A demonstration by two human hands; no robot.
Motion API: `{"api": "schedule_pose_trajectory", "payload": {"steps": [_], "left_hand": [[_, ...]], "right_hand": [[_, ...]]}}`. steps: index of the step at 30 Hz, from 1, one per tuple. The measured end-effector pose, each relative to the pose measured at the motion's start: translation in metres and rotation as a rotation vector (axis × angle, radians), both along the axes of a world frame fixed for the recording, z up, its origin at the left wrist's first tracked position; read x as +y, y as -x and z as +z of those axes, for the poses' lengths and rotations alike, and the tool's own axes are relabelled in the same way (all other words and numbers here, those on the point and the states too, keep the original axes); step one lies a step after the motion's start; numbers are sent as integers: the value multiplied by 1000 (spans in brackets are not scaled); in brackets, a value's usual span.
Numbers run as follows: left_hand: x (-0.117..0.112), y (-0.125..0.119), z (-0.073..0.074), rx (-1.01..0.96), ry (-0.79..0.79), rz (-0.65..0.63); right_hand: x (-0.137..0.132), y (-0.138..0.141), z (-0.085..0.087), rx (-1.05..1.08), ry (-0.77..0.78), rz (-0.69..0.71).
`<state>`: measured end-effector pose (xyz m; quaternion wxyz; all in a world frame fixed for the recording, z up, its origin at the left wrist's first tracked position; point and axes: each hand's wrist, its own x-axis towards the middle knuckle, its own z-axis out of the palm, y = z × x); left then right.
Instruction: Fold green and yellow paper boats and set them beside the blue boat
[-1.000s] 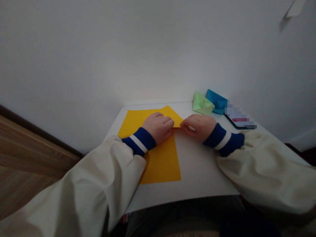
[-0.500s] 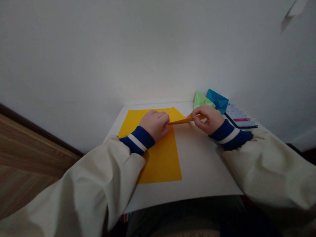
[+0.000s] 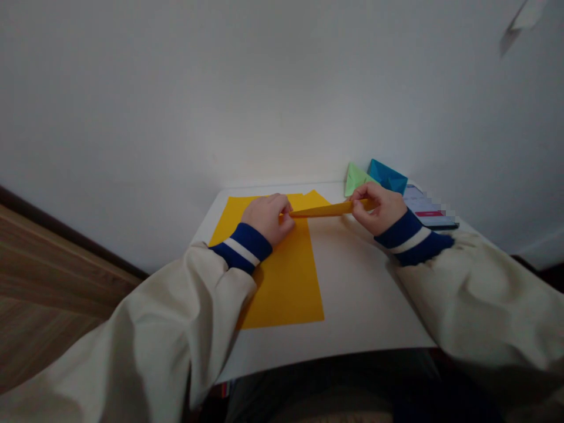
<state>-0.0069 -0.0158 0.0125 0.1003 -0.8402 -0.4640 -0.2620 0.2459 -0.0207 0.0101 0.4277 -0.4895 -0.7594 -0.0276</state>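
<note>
Both hands grip a yellow piece (image 3: 321, 211), seen nearly edge-on over the yellow sheet (image 3: 286, 282) and white tabletop (image 3: 361, 299), the left hand (image 3: 268, 218) pinching one end, the right hand (image 3: 378, 208) closed on the other. A second earlier, the piece lay low with its broad face showing; the right hand has since moved up and outward. The shift suggests work has passed from pressing down to handling aloft. Green paper (image 3: 355, 176) and blue paper (image 3: 388, 174) sit beyond the right hand.
</note>
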Motion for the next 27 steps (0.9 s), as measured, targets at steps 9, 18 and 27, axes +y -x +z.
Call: {"api": "schedule_pose_trajectory", "payload": {"steps": [9,18,27], "left_hand": [[-1,-6,4,219,-54,-230],[0,-4,2,244,27,55],[-2,-4,2,90,60,194]], "right_hand": [[0,4,1,-147,42,181],[0,5,2,-77,81,11],[5,3,-4,87,114,17]]}}
